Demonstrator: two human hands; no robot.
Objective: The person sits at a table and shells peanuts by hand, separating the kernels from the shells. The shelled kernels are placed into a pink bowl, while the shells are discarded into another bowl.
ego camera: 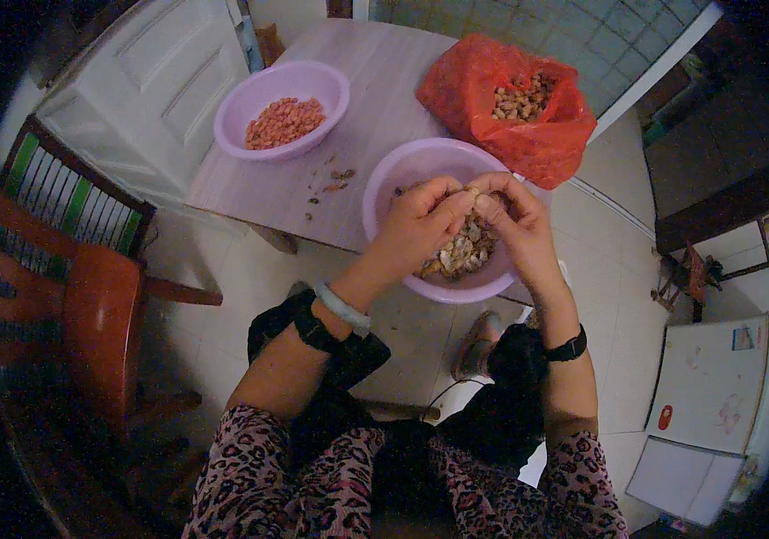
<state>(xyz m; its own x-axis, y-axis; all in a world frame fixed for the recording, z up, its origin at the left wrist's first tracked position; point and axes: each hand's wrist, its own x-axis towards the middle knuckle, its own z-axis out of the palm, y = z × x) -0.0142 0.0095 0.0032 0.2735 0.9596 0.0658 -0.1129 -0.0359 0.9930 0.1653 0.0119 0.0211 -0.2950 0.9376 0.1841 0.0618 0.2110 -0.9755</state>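
Observation:
My left hand (418,219) and my right hand (518,219) meet above a pink plastic basin (374,182), thumbs and fingertips pinched together on a small pale peanut pod (474,191). The fingers cover most of the pod. Below them, a heap of peanut shells (460,256) fills the bottom of that basin. Farther off to the left, a second pink basin (226,124) holds shelled, reddish peanut kernels (285,122). Behind my right hand a red plastic bag (455,84) stands with its mouth spread, showing unshelled peanuts (522,100) inside.
Both basins and the bag stand on a light wood-grain table (371,74). Shell scraps (337,180) lie between the basins. A wooden chair (101,316) is at the left, near a white panelled door (169,87). At the lower right stands a white fridge (708,384).

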